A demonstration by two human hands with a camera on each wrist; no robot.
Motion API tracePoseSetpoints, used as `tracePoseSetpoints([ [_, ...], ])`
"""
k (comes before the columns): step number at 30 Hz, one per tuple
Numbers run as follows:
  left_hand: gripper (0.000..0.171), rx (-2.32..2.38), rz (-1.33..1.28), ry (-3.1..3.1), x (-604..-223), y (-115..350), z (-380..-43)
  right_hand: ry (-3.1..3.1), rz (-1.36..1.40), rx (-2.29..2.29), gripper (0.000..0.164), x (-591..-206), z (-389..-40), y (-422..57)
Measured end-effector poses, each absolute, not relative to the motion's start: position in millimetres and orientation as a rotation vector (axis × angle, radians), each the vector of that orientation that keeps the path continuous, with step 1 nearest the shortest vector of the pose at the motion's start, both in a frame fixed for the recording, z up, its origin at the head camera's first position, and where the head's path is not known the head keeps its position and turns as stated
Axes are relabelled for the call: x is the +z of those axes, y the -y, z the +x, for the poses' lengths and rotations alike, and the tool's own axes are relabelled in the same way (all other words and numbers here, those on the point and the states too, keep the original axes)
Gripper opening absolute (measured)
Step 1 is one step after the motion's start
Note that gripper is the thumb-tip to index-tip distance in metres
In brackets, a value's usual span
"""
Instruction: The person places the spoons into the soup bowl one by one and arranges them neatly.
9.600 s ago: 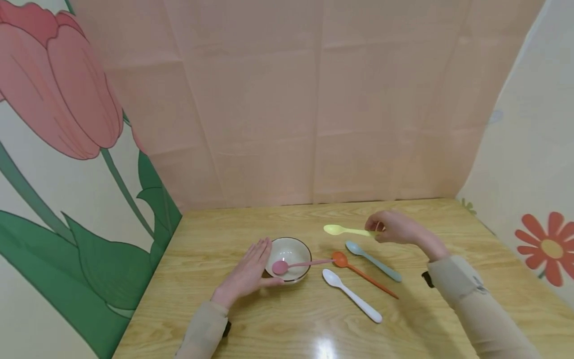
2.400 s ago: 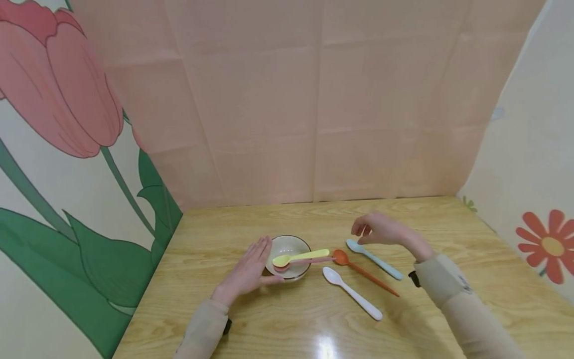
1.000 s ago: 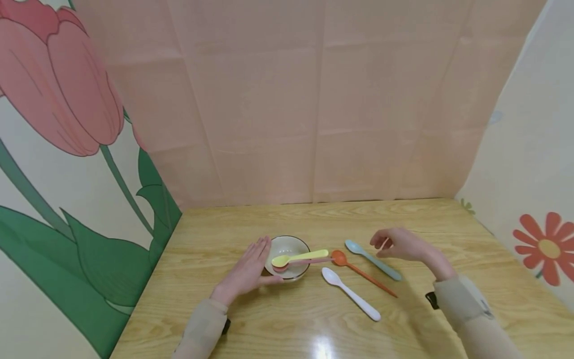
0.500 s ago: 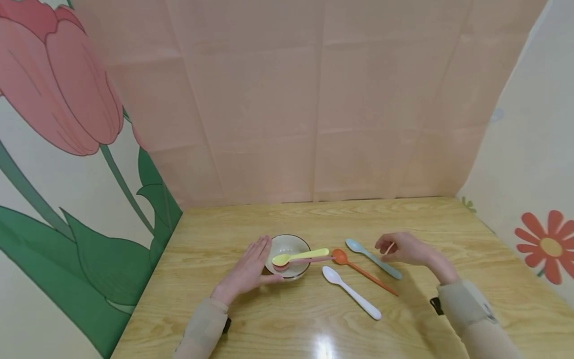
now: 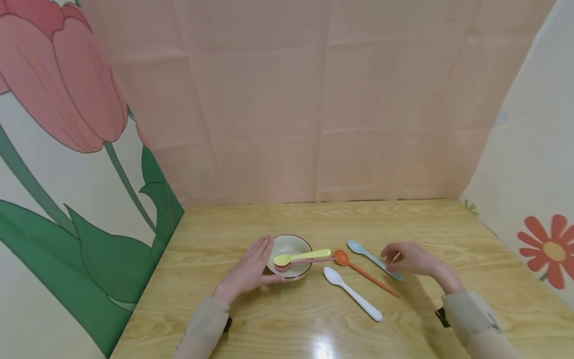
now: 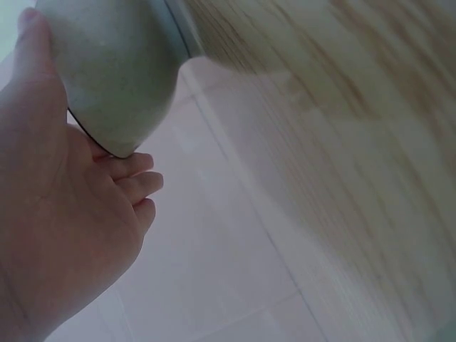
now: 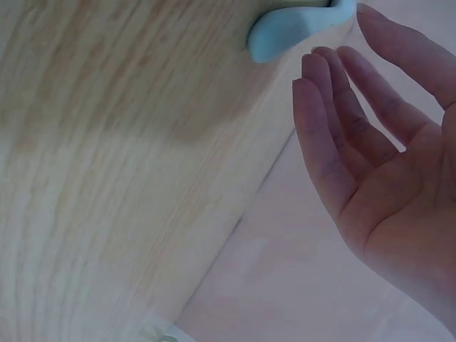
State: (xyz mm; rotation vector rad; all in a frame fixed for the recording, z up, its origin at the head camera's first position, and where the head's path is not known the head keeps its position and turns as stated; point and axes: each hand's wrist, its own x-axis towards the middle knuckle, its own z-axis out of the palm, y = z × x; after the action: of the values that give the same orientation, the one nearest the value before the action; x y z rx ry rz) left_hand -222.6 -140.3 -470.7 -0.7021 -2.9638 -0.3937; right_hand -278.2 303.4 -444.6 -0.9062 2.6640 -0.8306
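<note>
The fairly straight fingers of my left hand (image 5: 246, 270) lie along the left side of a cream bowl (image 5: 293, 244) with a dark rim, thumb stretched past its front; the left wrist view has the bowl's outer wall (image 6: 117, 71) between thumb and fingers. A yellow spoon (image 5: 314, 255) lies over a pink spoon (image 5: 314, 261) in the bowl, both handles jutting out rightward. My right hand (image 5: 414, 259) hovers at the handle end of a light blue spoon (image 5: 369, 256). In the right wrist view, thumb and fingers stand apart close to that spoon (image 7: 285, 32).
Between the bowl and my right hand, an orange spoon (image 5: 369, 279) and a white spoon (image 5: 354, 295) lie slanted on the wooden table (image 5: 269, 324). The orange spoon's head is right by the pink handle's tip. A pinkish sheet (image 5: 314, 124) hangs behind the table.
Since the earliest frame, the yellow spoon has gone from my right hand into the bowl. My right hand then moved right and nearer me, along the blue spoon to its handle end. My left hand stayed.
</note>
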Motion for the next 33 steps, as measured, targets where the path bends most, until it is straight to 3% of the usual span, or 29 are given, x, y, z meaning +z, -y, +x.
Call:
tracePoseSetpoints([
  [33, 0.113, -0.381, -0.701, 2.983, -470.4, 141.0, -223.7, -2.722, -0.746, -0.807, 0.027, -463.5, -276.2, -306.7],
])
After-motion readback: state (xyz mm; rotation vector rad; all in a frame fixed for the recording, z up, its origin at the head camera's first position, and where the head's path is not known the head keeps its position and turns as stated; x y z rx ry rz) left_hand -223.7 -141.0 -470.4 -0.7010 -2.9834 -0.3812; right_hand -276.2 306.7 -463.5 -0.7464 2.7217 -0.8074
